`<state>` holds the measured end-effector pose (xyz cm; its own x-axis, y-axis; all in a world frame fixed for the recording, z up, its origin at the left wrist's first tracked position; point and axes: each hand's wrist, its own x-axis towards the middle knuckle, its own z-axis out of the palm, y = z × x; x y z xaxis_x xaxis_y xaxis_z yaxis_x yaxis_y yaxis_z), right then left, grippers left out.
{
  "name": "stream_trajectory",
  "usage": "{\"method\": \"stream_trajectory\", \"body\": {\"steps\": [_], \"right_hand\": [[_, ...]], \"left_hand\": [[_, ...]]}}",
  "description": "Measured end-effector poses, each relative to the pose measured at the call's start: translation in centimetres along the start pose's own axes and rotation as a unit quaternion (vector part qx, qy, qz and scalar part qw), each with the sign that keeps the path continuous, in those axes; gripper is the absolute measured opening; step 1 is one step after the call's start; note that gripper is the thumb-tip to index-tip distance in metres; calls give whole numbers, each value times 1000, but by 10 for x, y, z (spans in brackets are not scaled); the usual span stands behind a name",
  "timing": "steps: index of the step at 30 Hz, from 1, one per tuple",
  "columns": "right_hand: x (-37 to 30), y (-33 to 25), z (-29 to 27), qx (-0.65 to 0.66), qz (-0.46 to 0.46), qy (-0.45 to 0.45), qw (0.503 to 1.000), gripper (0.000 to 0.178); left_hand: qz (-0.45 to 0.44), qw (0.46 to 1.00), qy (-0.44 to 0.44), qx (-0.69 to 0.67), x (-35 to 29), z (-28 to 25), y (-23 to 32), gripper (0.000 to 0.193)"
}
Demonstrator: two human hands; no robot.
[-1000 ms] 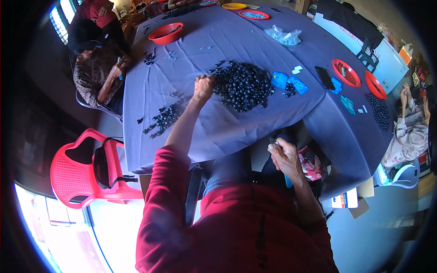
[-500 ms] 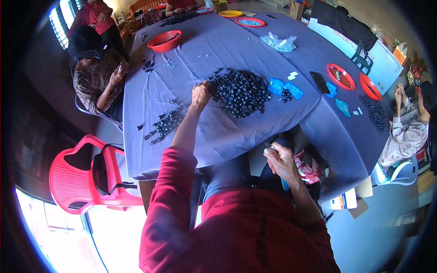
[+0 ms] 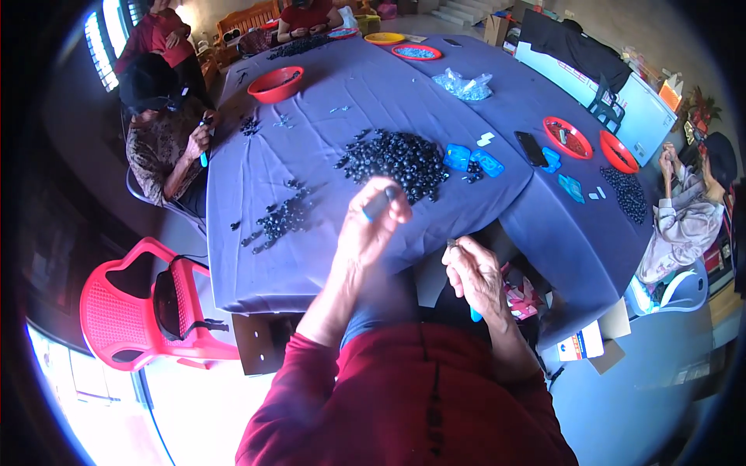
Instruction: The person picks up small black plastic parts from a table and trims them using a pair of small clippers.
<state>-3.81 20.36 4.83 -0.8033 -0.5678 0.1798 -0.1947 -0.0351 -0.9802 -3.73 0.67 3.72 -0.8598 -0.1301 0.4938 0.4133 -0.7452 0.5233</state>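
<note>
Over the table's near edge, my left hand is raised, with a small dark round piece pinched at its fingertips. A grey-blue patch shows by those fingers; I cannot tell what it is. To its right, my right hand is closed round a slim tool with a blue handle end below the fist and a small metallic tip above it. Just beyond my left hand lies a large heap of black round pieces. A looser scatter of similar dark pieces spreads to the left.
Blue-grey cloth covers the table. On it are a red basin, blue plastic cases, a clear bag, a phone and red trays. People sit left, right and far. A pink chair stands left.
My left hand has come back from the heap toward me, now with a dark piece in its fingertips. My right hand stays near the table edge, still round the tool. The view has shifted slightly.
</note>
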Motion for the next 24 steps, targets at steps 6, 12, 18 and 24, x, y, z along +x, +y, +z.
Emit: {"method": "stream_trajectory", "body": {"steps": [6, 12, 18, 24], "right_hand": [[-9, -30, -3, -17, -79, -2, 997, 26], [-10, -41, -5, -48, -53, -36, 997, 26], [-5, -53, -2, -153, -124, -32, 980, 26], [-1, -54, 1, -244, -147, 2, 959, 25]], "left_hand": [[-21, 998, -47, 37, -24, 36, -7, 19], [16, 995, -76, 63, -29, 36, -13, 25], [-12, 998, -35, 51, -34, 43, -14, 33], [16, 998, -61, 29, -32, 41, -14, 34]]}}
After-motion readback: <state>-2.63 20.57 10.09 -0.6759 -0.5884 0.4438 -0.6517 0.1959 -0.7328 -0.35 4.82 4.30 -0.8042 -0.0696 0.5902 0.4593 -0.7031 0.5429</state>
